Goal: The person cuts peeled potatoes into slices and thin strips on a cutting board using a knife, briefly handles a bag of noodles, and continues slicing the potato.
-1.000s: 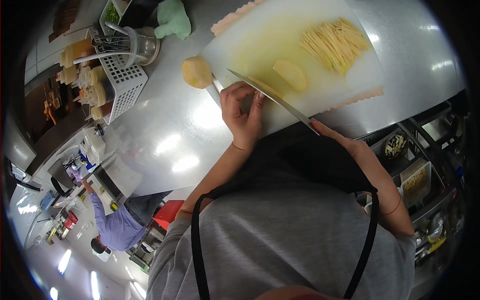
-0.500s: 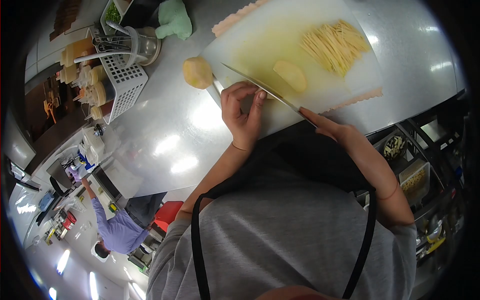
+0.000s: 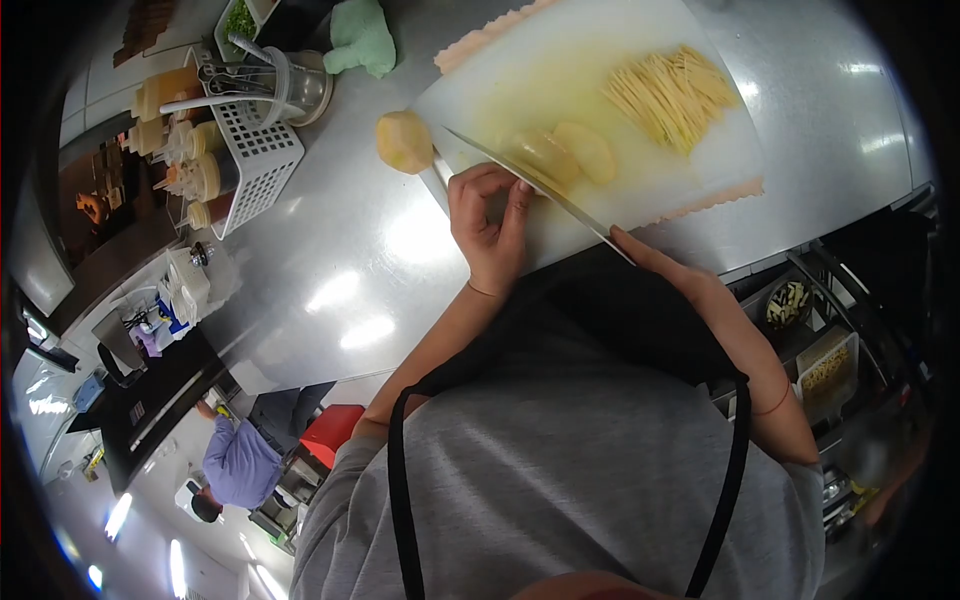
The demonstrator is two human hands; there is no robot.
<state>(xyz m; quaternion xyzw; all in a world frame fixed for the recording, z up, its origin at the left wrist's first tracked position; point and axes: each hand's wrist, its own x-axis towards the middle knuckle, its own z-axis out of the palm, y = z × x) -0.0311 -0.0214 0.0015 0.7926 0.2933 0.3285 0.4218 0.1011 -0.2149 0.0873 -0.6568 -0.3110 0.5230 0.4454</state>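
On a white cutting board point(image 3: 690, 175), my right hand point(image 3: 650, 258) grips a knife point(image 3: 562, 202) whose blade slants up to the left. My left hand point(image 3: 487, 225) has its fingers curled against the near side of the blade, closed on a piece of potato mostly hidden by the hand and blade. Just beyond the blade lie two pale potato slices, one freshly cut point(image 3: 545, 155) and one beside it point(image 3: 587, 152). A pile of thin potato strips point(image 3: 670, 98) rests toward the board's right. Left of the board sits a peeled potato point(image 3: 405, 142).
A green cloth point(image 3: 360, 38), a clear container of utensils point(image 3: 300, 88) and a white basket point(image 3: 262, 160) with squeeze bottles stand at the left. Containers of food point(image 3: 828, 368) are below the counter at right. A co-worker in a purple shirt point(image 3: 240, 465) is farther off.
Another potato slice has appeared on the far side of the blade, next to the first. Both hands stay at nearly the same place. The co-worker's raised arm has come down.
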